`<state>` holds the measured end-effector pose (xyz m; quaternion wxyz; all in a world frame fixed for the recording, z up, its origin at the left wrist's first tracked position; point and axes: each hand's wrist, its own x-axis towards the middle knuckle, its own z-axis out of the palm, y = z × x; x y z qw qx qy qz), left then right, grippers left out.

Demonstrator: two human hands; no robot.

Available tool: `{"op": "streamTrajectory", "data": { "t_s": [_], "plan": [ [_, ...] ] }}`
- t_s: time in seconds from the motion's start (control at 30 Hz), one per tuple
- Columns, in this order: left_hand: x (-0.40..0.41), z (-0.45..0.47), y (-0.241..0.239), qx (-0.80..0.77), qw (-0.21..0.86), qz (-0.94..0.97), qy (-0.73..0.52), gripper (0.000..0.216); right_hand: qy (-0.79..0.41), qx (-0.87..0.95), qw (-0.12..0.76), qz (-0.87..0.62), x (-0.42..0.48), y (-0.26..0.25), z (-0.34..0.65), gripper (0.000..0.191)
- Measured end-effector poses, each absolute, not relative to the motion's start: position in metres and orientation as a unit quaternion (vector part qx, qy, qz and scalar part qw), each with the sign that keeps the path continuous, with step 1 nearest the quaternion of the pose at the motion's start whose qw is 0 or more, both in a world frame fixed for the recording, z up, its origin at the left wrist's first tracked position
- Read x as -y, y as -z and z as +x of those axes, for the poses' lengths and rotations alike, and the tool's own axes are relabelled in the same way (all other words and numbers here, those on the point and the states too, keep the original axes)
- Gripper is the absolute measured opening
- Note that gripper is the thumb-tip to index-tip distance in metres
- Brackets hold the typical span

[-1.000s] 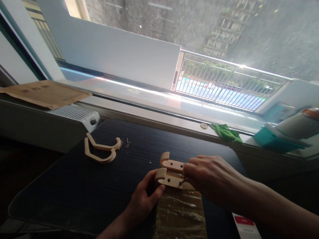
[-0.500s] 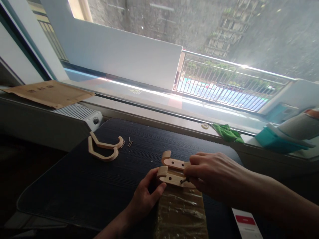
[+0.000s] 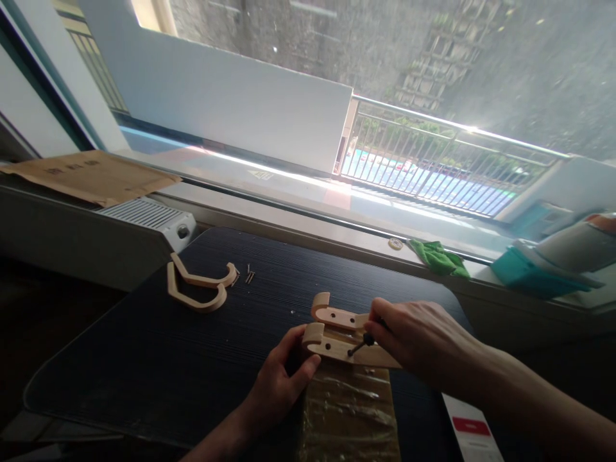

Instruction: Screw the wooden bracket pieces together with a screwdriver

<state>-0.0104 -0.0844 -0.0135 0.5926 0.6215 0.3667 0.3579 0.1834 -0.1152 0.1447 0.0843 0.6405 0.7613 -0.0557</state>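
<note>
My left hand (image 3: 287, 369) pinches the curled left end of the near wooden hook (image 3: 335, 350), thumb in front. In my right hand (image 3: 409, 330) is a screwdriver (image 3: 360, 344) with a dark handle. Its shaft slants down to the left, its tip at the right-hand hole of the near hook; I cannot tell whether a screw head sits there. A second wooden hook (image 3: 341, 316) lies just behind, parallel, with two dark holes showing and its right end hidden by my right hand. Both hooks rest on a brown block wrapped in shiny tape (image 3: 349, 410).
Two more wooden hooks (image 3: 199, 300) lie on the left of the dark table (image 3: 144, 359), near several small screws (image 3: 249, 276). A green cloth (image 3: 437, 258) and a tape roll (image 3: 395, 244) sit on the windowsill. A white-and-red card (image 3: 471, 427) lies at right.
My right hand has shifted slightly right and its grip has rolled, so more of the screwdriver shaft shows. My left hand keeps its hold on the near hook.
</note>
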Motion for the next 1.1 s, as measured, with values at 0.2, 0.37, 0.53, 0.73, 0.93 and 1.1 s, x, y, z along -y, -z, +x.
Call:
{"op": "streamTrajectory", "data": {
  "t_s": [0.2, 0.37, 0.53, 0.73, 0.93, 1.1],
  "plan": [
    [0.087, -0.012, 0.016, -0.375, 0.583, 0.619, -0.369, 0.038, 0.093, -0.811, 0.095, 0.569, 0.118, -0.160, 0.177, 0.005],
    [0.085, -0.012, 0.012, -0.353, 0.592, 0.628, -0.361, 0.031, 0.109, -0.849, 0.061, 0.514, 0.115, -0.161, 0.171, 0.009],
    [0.084, -0.011, 0.012, -0.359, 0.593, 0.625, -0.359, 0.031, 0.119, -0.826, 0.053, 0.548, 0.117, -0.154, 0.174, 0.007],
    [0.086, -0.011, 0.015, -0.360, 0.596, 0.621, -0.360, 0.031, 0.099, -0.771, 0.084, 0.623, 0.120, -0.150, 0.181, 0.017],
    [0.086, -0.010, 0.014, -0.347, 0.599, 0.622, -0.366, 0.030, 0.055, -0.813, 0.111, 0.568, 0.117, -0.164, 0.175, 0.009],
    [0.085, -0.010, 0.016, -0.354, 0.590, 0.624, -0.371, 0.031, 0.053, -0.848, 0.111, 0.515, 0.113, -0.169, 0.174, 0.017]
  ]
}}
